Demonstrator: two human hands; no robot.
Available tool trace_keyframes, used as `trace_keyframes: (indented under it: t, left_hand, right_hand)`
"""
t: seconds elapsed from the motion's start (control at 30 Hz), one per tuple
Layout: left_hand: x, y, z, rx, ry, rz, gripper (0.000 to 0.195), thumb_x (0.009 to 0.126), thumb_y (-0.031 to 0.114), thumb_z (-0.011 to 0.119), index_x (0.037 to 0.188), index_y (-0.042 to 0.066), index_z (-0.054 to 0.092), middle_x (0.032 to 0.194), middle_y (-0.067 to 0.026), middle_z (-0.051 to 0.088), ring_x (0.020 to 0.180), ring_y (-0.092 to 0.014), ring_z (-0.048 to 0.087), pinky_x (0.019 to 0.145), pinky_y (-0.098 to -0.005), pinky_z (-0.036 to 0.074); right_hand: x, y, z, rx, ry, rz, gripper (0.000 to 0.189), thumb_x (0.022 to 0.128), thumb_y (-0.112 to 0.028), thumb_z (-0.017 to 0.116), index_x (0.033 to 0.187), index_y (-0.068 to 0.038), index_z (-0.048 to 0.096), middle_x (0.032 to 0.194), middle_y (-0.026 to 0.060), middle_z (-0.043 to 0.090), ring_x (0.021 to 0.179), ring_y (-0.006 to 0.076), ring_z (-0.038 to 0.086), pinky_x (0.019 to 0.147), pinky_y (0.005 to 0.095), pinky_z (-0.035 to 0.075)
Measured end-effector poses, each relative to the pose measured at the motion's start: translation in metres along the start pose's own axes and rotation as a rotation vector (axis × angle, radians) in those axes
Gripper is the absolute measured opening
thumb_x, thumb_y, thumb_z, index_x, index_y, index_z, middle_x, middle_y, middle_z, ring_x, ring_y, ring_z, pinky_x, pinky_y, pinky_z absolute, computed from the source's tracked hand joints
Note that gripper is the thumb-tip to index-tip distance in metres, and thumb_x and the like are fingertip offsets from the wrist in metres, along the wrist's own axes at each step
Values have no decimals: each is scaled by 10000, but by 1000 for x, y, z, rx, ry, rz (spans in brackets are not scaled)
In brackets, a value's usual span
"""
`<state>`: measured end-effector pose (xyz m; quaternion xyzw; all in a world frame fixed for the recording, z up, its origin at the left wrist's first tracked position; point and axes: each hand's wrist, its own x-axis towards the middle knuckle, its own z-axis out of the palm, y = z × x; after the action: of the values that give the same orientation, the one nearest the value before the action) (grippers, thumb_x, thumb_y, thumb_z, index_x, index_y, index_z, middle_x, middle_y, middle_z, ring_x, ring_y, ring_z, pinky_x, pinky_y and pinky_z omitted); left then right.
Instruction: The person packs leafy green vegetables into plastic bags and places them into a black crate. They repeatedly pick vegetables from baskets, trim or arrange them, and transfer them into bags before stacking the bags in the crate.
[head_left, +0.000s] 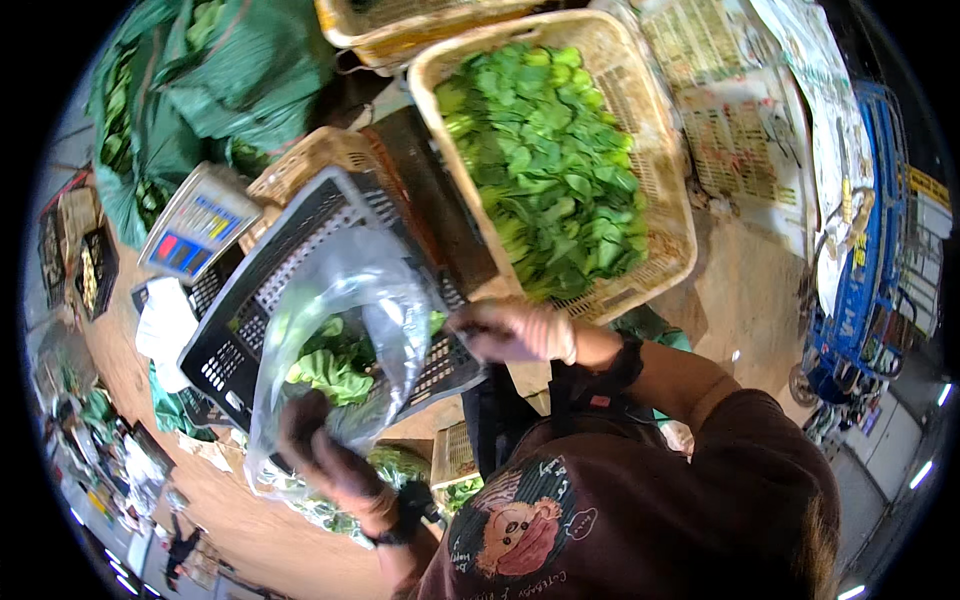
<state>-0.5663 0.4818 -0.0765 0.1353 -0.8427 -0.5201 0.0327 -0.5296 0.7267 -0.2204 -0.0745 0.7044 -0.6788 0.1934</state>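
A clear plastic bag (395, 270) sits with its mouth spread in a black plastic crate (279, 241). Leafy greens (334, 375) lie inside the bag. My left hand (330, 454), in a dark-palmed work glove, is at the near side of the bag, thumb apart from the fingers; whether it pinches the film is unclear. Blurred by motion, my gloved right hand (517, 330) is beside the crate's right corner and the near edge of a cream plastic crate (679, 217). Bunched greens (551, 169) fill much of that cream crate. What the right hand holds, if anything, cannot be made out.
A digital scale (199, 225) stands left of the black crate, with white bags (165, 330) below it. Large green woven sacks (232, 82) with greens fill the upper left. A stack of crates (739, 142) and a blue cart (862, 277) are on the right.
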Motion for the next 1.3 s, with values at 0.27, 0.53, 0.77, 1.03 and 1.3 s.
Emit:
trace_keyframes:
  t: [0.27,0.53,0.77,1.03,1.3]
  left_hand:
    - [-96,-124,275,-450,-724,-967,333,968,246,469,1225,42,525,1127,-96,600,1014,-203,582,880,-307,461]
    - [-159,-332,368,-201,-668,-1246,426,922,343,480,1294,137,500,1239,-65,537,1123,-187,511,906,-360,405]
    - [-196,-376,391,385,-942,-805,524,889,418,503,1344,162,465,1356,-47,444,1241,-209,411,1008,-366,319]
    - [-238,-426,421,1215,-1305,-268,642,851,504,529,1402,191,426,1491,-26,337,1375,-234,297,1125,-373,220]
    - [-224,-414,447,768,-1024,-583,599,885,462,472,1396,154,413,1450,-51,369,1344,-243,327,1105,-393,243]
  right_hand:
    - [-140,191,-160,-671,58,1163,470,860,-353,620,1253,-117,519,1173,191,599,1003,315,601,862,395,481]
    - [-61,275,-170,-671,260,963,576,859,-444,582,1340,-169,426,1206,226,566,1003,345,584,859,402,478]
    - [2,234,-142,-741,203,121,231,810,-250,668,1002,-147,593,972,106,613,796,300,613,659,397,513]
    - [84,265,-130,-1304,-716,31,515,875,-145,479,1388,-182,448,1524,36,279,1393,247,267,1144,413,203]
    - [110,255,-126,-1638,-976,362,560,975,-375,371,1461,-106,305,1543,53,234,1405,250,253,1117,429,219]
